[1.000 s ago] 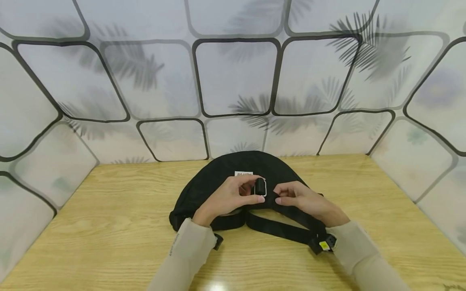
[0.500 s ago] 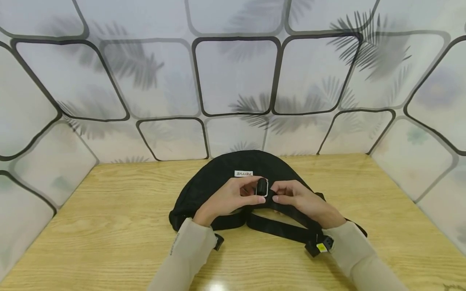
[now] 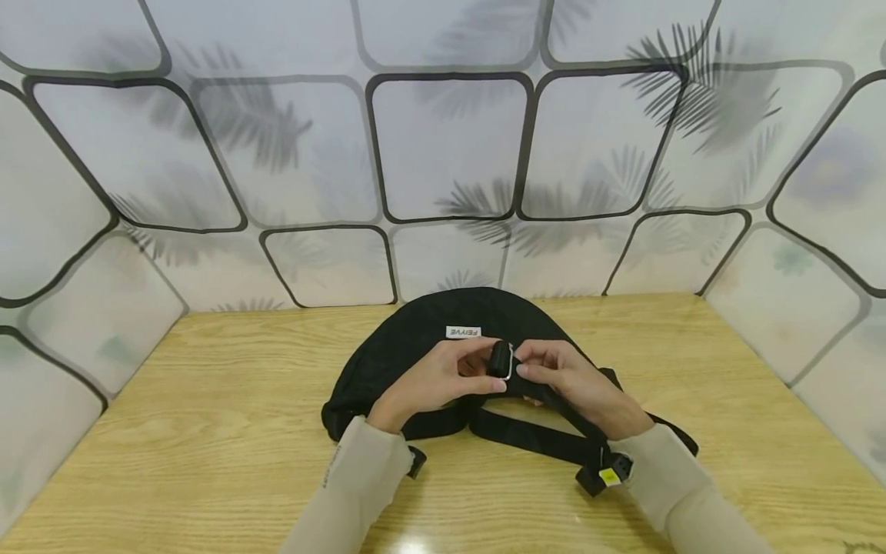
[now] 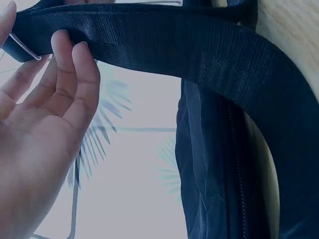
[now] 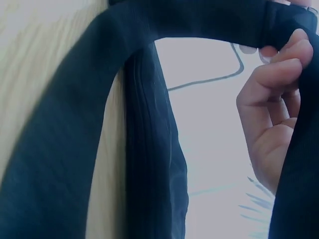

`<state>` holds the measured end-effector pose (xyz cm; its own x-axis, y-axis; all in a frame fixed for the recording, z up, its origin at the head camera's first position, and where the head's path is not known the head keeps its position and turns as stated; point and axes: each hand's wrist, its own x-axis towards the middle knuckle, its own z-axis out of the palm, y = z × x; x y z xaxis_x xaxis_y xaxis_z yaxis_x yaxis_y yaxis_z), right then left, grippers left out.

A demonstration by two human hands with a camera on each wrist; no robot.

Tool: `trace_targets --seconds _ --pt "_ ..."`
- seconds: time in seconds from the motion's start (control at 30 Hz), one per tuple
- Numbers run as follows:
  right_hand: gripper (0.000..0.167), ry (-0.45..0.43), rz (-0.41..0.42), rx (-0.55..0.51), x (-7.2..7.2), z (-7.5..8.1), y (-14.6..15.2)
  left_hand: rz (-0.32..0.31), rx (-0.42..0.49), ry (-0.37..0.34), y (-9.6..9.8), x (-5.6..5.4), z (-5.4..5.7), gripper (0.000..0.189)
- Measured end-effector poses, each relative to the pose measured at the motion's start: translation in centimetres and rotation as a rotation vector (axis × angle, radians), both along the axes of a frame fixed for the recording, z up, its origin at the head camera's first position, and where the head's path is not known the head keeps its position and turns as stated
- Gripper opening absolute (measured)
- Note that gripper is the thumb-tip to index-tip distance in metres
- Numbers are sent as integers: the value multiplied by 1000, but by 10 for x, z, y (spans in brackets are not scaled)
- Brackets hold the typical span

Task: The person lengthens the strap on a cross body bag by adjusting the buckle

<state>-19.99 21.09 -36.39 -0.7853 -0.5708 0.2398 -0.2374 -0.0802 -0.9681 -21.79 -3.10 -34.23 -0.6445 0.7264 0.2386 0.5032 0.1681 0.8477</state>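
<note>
A black crescent-shaped bag (image 3: pixel 477 308) with a white label (image 3: pixel 463 332) lies on the wooden table. Above its front, my left hand (image 3: pixel 432 377) pinches a silver rectangular ring (image 3: pixel 511 362) and the black webbing looped on it between thumb and fingers. My right hand (image 3: pixel 581 377) pinches the black strap (image 3: pixel 567 412) right beside the ring, thumb against fingers. The left wrist view shows the wide webbing (image 4: pixel 149 42) running from the left hand and curving down to the right. In the right wrist view, curled fingers (image 5: pixel 279 74) hold the strap near the ring.
A lower strap section (image 3: pixel 533 438) loops in front of the bag on the wooden table (image 3: pixel 208 446). A strap end (image 3: pixel 674 432) trails past the right wrist. Patterned cloth walls (image 3: pixel 450 146) enclose the back and sides. Small dark devices sit at both wrists.
My right hand has moved slightly left, bringing the strap up to the ring. The ring has tilted and shifted a little right. A trailing strap end has come into view behind the right wrist.
</note>
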Motion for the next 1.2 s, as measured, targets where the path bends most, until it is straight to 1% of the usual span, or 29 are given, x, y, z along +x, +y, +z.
trace_targets --seconds 0.17,0.27,0.37,0.43,0.53,0.63,0.77,0.87,0.93,1.07,1.2 --pt "35 -16 14 -59 1 1 -3 -3 -15 -5 3 1 -1 35" --pt "33 -34 14 -47 1 3 -3 1 -21 10 4 0 0 32" --pt "21 -61 17 23 1 5 1 9 -28 37 2 -1 1 34" --pt "13 -54 21 101 0 7 5 21 -25 59 0 -2 3 36" --pt "15 -22 40 196 -1 8 12 59 -22 76 -4 -4 4 42" --pt "18 20 50 227 -2 8 15 82 -23 79 -7 -4 3 45" --pt "15 52 37 203 -2 8 12 67 -8 51 -7 -4 2 44" --pt "13 57 26 172 -1 7 9 57 1 32 -5 -3 2 46" --pt "11 60 27 145 -1 7 9 56 3 27 -5 -3 2 43" --pt "11 84 59 66 -1 5 9 48 20 21 -5 -3 0 31" --pt "18 84 104 -6 -1 4 8 30 23 -1 -3 -3 -3 28"
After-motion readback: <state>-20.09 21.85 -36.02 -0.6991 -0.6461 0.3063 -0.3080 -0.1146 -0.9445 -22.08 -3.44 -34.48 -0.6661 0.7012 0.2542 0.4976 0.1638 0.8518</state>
